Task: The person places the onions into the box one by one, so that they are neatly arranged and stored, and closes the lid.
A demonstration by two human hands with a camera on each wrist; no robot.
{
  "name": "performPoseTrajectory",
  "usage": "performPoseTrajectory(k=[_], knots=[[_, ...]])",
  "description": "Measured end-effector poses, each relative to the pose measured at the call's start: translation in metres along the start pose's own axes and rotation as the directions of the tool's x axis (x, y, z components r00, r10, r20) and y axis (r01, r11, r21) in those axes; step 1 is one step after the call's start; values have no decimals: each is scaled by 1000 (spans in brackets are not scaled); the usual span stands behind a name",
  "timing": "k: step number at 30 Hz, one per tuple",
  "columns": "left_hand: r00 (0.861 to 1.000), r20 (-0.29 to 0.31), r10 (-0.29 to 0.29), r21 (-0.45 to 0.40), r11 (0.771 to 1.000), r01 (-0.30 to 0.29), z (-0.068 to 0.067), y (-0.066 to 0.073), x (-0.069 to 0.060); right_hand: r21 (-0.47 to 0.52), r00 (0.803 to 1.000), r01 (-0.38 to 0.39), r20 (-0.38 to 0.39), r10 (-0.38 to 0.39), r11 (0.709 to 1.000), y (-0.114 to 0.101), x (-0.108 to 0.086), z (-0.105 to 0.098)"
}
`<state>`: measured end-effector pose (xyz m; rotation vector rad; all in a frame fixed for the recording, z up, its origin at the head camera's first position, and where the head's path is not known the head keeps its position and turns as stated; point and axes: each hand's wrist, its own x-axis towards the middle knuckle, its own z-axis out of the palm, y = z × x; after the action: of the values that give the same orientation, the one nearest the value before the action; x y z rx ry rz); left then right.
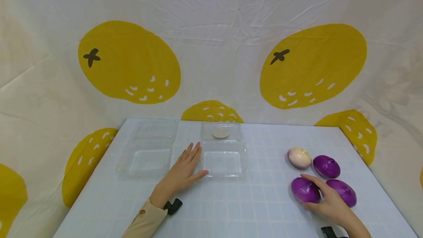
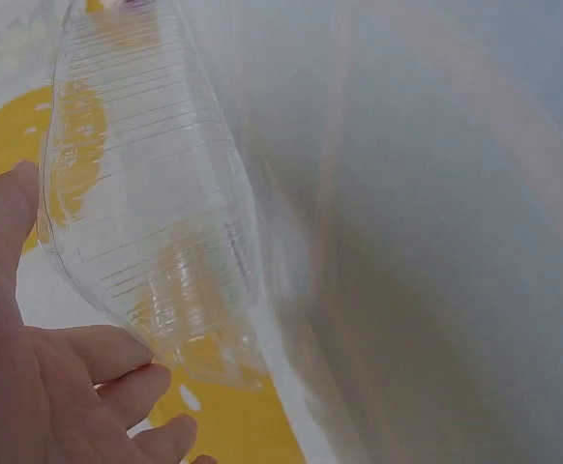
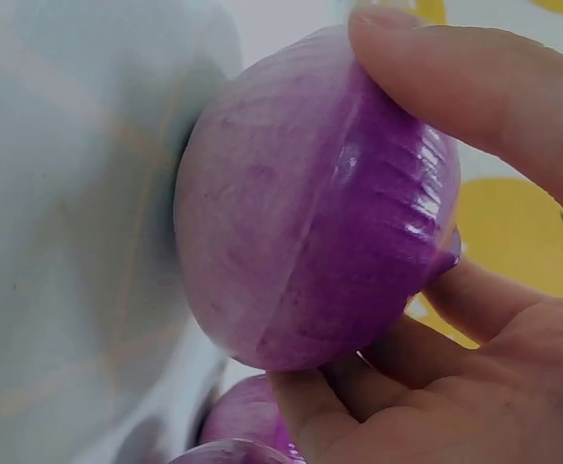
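Fingers and thumb of my right hand (image 1: 332, 203) curl round a purple onion (image 1: 304, 190) that is on the table at the right. The right wrist view shows the thumb on one side of this onion (image 3: 311, 213) and the fingers on the other. My left hand (image 1: 180, 175) lies spread, fingers straight, beside a clear plastic box (image 1: 224, 162) whose lid is folded back. From the left wrist, its fingers touch or nearly touch the box wall (image 2: 146, 193). Near the right hand are two more purple onions (image 1: 326, 166) and a pale, whitish onion (image 1: 299, 158).
A second clear plastic box (image 1: 148, 161), also opened out, stands on the table left of the left hand. A pale oval sticker (image 1: 220, 132) shows on the nearer box's lid. Behind the checked white table (image 1: 248, 208) hangs a cloth (image 1: 218, 61) printed with yellow fruit.
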<state>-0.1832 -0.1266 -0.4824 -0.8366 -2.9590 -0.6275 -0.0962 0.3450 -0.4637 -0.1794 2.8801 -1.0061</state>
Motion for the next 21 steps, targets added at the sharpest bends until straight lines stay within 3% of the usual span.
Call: performPoseTrajectory(k=[10,21], knots=[[999,-16,32,17,999,-31,-1,0,0,55,1000,13,-18,-12,998,3,1,5],[999,-15,36,34,999,-35,0,0,-1,43,1000,17,3,-18,999,4,6,4]])
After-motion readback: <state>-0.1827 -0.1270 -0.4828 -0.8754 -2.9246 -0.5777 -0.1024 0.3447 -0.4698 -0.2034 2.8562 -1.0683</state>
